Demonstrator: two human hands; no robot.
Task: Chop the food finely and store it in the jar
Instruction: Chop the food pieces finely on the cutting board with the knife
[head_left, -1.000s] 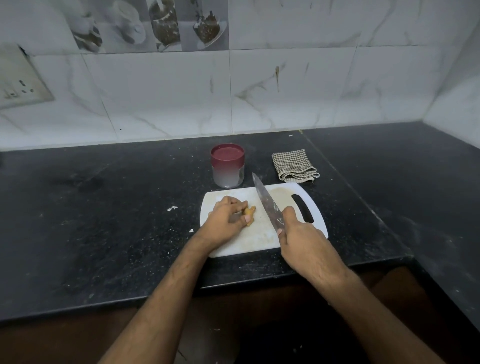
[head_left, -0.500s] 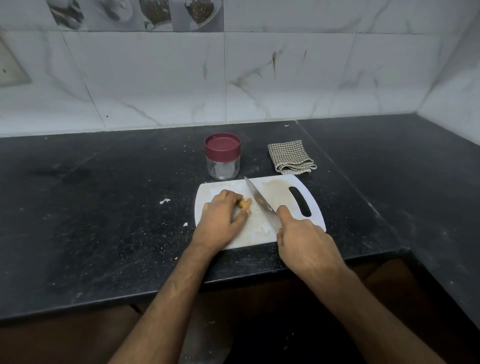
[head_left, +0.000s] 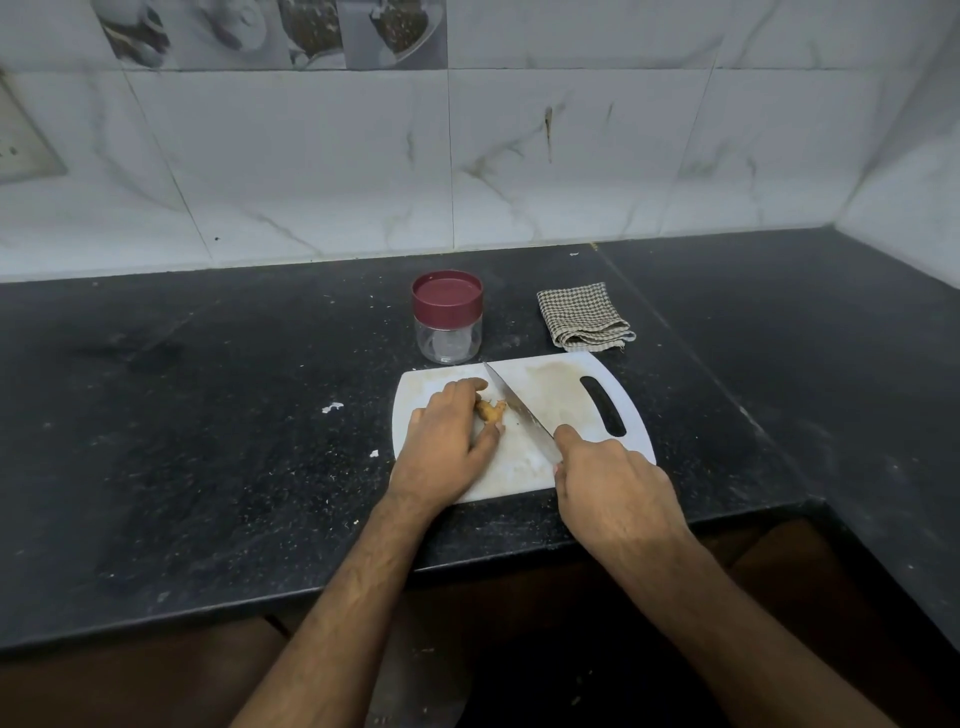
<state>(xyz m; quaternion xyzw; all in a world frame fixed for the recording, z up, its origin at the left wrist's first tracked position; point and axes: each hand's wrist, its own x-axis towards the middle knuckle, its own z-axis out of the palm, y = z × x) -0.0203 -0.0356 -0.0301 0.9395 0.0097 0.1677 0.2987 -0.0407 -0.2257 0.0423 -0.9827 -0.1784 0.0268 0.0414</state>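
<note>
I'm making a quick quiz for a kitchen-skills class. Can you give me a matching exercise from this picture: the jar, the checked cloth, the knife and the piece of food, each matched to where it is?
Things:
1. jar
2. checked cloth
3. knife
4. piece of food

Places:
A. under the left hand's fingers, on the cutting board
B. folded on the counter, behind the board's handle end
C. gripped by the right hand
D. upright, lid on, just behind the board

Pairs: 1-D, 2-B, 3-C, 4-A

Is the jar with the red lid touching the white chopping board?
Cannot tell. In the head view the jar stands just behind the chopping board, their outlines meeting at the board's far edge, so no gap or contact shows plainly.
</note>
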